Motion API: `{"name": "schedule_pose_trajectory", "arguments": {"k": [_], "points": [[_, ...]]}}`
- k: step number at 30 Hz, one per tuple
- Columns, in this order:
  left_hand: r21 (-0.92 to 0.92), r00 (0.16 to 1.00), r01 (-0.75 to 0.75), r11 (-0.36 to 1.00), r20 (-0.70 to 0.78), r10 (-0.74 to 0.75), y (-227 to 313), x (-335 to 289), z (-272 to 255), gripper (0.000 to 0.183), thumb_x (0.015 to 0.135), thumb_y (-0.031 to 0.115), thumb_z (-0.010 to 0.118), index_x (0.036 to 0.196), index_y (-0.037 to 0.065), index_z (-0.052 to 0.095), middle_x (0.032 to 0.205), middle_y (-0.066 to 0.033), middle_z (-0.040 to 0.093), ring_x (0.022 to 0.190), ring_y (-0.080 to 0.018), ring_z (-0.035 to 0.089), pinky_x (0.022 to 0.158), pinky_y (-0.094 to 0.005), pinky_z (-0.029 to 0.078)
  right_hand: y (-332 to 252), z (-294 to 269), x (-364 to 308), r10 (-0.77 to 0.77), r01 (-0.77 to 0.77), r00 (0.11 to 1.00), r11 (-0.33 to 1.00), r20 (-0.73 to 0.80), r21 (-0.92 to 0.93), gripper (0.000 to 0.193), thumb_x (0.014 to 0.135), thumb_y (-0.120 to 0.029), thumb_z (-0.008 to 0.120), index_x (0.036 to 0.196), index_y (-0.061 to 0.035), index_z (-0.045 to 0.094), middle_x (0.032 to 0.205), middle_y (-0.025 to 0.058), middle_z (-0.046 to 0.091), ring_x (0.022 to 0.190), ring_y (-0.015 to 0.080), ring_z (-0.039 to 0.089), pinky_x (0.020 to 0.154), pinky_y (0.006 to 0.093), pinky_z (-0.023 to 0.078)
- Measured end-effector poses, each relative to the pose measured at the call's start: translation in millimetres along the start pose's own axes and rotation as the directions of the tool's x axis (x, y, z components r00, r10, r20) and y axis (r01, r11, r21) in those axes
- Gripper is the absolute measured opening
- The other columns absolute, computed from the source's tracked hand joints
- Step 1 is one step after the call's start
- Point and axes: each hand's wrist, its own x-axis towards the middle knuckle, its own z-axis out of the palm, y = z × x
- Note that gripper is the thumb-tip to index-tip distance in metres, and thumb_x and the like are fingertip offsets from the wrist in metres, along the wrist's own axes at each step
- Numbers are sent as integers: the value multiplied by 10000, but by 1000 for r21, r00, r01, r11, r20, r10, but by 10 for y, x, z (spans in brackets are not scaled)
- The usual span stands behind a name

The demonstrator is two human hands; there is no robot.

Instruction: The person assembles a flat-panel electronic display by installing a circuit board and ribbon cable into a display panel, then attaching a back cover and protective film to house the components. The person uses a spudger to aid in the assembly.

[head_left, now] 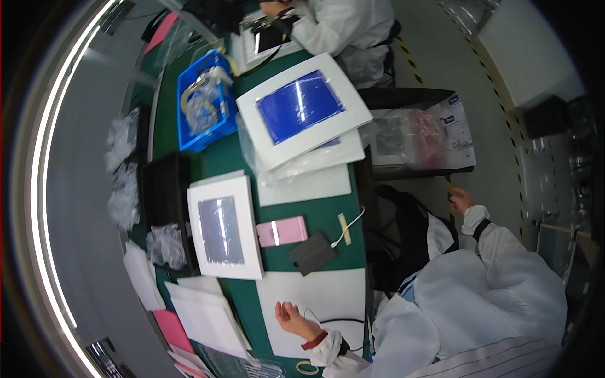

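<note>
My left hand (297, 321) is over a white sheet (283, 286) at the near end of the green bench, its fingers loosely bent, slightly apart and empty. A thin black cord runs beside its wrist. Off the bench to the right, my right hand (461, 200) hangs above the floor with fingers curled in and nothing visible in them. Beyond the left hand lie a dark grey flat device (313, 254) with a white cable (348, 229) plugged in, a pink box (282, 231) with a pale band, and a white-framed panel (220, 230) with a grey screen.
White frames with a blue screen (301, 106) are stacked farther up the bench. Beside them stands a blue bin (181, 120) of tape rolls. Black trays (165, 189) and white sheets (205, 315) line the left edge. A carton (463, 129) stands right. A co-worker (343, 28) sits beyond.
</note>
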Motion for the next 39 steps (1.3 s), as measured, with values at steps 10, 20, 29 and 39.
{"name": "schedule_pose_trajectory", "arguments": {"k": [10,20,29,39], "points": [[455,943,234,859,-322,-86,-631,-493,-412,293,820,94,558,1078,-44,540,1015,-160,579,881,-233,551,760,-319,454,328,718,2749,-266,327,934,906,240,-268,363,683,33,497,1014,-69,608,866,94,627,777,221,602,689,310,480],[821,963,159,548,-252,98,-334,-950,-766,325,810,101,564,1102,-30,507,1078,-140,541,889,-204,534,734,-314,450,578,2292,3261,375,398,795,269,476,-877,434,752,-204,533,1143,-26,472,1123,201,534,995,316,536,784,395,441],[777,955,267,570,-292,-49,-420,-1132,-496,376,814,135,563,1140,-23,462,1113,-151,514,933,-220,510,770,-338,430,-48,1571,3717,356,-137,928,606,113,-784,363,753,-320,541,992,-48,567,924,193,619,880,344,601,671,409,481],[698,926,369,614,-329,-183,-418,-1302,-446,436,819,174,562,1182,-15,412,1151,-162,484,982,-237,484,809,-364,408,248,1265,3901,265,-184,915,946,306,-268,502,641,-143,736,1052,49,523,977,165,608,936,310,566,806,368,424]]}}
